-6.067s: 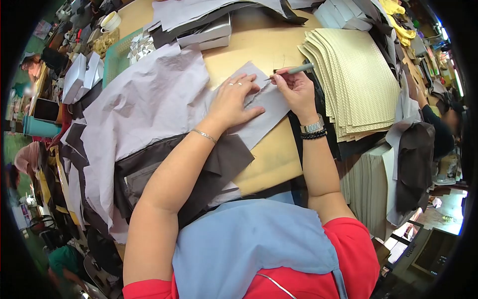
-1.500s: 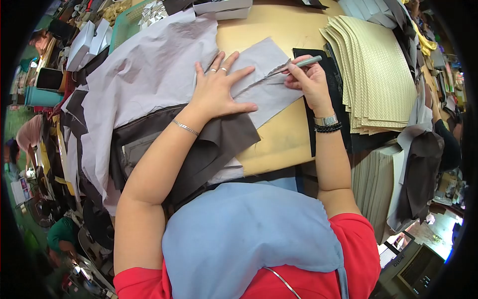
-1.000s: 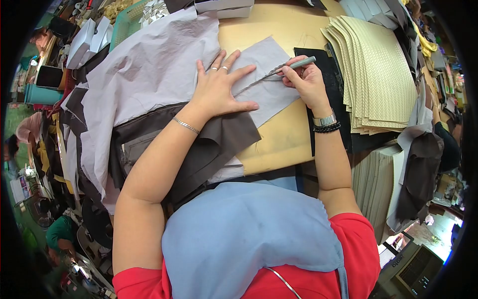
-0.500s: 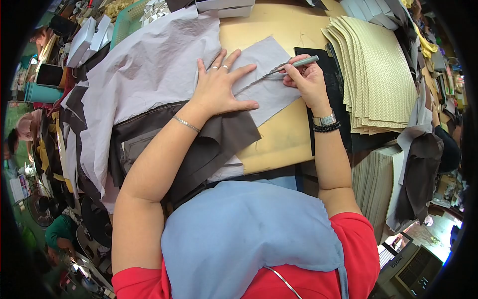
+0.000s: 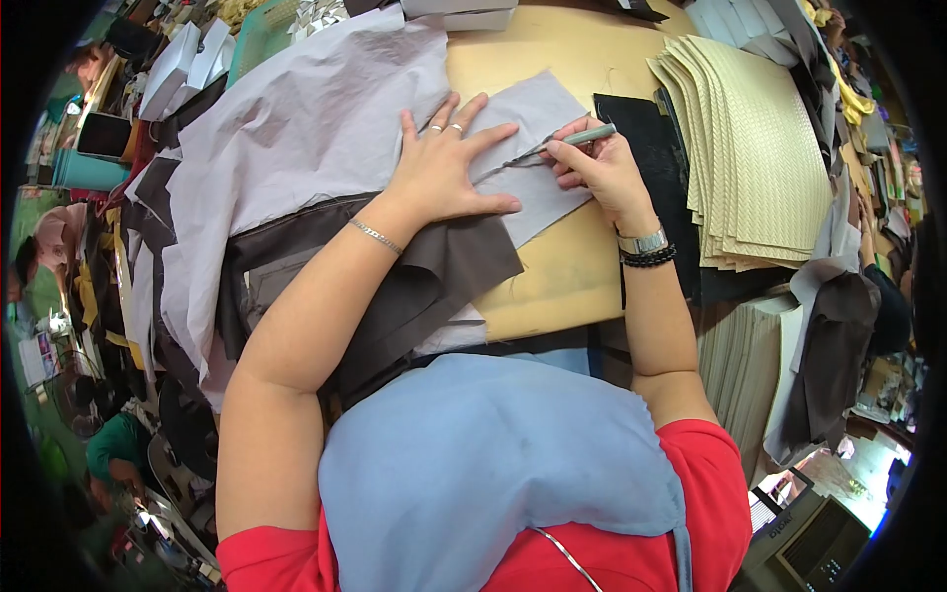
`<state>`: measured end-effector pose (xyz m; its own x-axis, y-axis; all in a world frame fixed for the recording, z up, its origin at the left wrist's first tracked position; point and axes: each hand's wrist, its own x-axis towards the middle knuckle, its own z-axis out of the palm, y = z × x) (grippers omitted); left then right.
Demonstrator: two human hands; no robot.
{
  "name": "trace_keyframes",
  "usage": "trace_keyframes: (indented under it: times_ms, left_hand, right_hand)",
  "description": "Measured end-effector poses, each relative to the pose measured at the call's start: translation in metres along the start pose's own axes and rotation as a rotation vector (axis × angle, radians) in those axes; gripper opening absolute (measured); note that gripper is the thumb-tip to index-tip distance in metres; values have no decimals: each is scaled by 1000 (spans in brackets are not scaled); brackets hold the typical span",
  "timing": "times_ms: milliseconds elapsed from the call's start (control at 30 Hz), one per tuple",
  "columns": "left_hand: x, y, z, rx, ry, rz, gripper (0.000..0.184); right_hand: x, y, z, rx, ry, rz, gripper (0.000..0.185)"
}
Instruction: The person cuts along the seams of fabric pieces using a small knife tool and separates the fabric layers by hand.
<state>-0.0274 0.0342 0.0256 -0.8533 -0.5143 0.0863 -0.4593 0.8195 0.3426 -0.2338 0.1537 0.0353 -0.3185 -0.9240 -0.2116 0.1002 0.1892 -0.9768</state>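
My left hand point(image 5: 442, 170) lies flat with spread fingers on a pale grey-lilac fabric piece point(image 5: 538, 104), near the edge of a larger crumpled sheet of similar cloth point(image 5: 306, 128). Pinched in my right hand point(image 5: 604, 173) is a slim pen-like tool with a grey-green handle point(image 5: 590, 135). Its thin dark front end points left, low over the fabric piece, toward my left hand. A thin dark line runs from there to my left hand; whether it is a mark or a slit I cannot tell. Dark brown fabric point(image 5: 449, 266) lies under my left wrist.
A yellowish work surface point(image 5: 562, 271) lies beneath the cloth. To the right are a black sheet point(image 5: 631, 123) and a fanned stack of cream textured sheets point(image 5: 755, 148). White boxes point(image 5: 170, 71) and a green basket point(image 5: 264, 39) stand at the upper left. Other people work at the left edge.
My right hand and the tool have shifted slightly left and down along the dark line, nearer my left hand. My left hand stays pressed on the fabric.
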Motion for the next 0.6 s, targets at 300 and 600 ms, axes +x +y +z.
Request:
trace_keyframes:
  times_ms: [300, 600]
  left_hand:
    - [-2, 1, 0, 3, 53, 18, 92]
    - [-8, 9, -8, 50, -11, -30, 86]
  right_hand:
    - [1, 0, 3, 79, -40, 57, 17]
    - [-1, -4, -11, 403, -304, 128, 13]
